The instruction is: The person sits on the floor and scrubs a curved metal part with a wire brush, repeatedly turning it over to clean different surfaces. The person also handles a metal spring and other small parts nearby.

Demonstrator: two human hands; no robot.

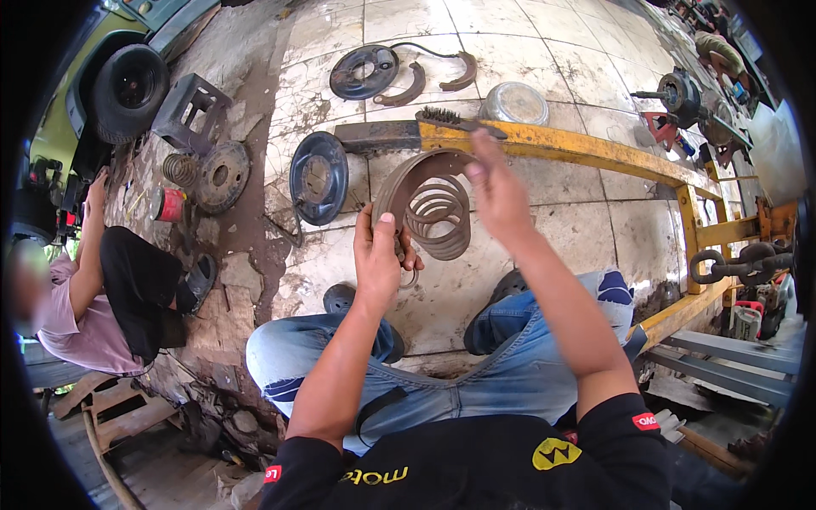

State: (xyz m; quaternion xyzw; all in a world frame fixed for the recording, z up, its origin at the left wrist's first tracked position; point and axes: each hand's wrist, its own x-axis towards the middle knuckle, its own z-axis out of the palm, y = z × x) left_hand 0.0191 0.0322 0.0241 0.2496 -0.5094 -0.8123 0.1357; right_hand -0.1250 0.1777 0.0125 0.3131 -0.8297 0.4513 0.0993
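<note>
My left hand (380,255) is closed round the lower end of a curved brown brake shoe (399,183), held up over the tiled floor. Below its fingers a small metal ring (410,279) shows. My right hand (500,191) is beside the shoe's upper end; motion smears its fingers, so I cannot tell whether they grip anything. Just behind the shoe, a rusty coil spring (442,223) is partly covered by it. A wire brush (459,121), bristles up, is at the yellow beam right by my right fingertips.
A yellow steel frame (586,146) runs across to the right, near a heavy chain (744,262). Beyond lie two brake shoes (406,87), a black backing plate (364,72) and a round metal drum (514,104). Another black plate (319,178) is at left, where a person (127,289) sits.
</note>
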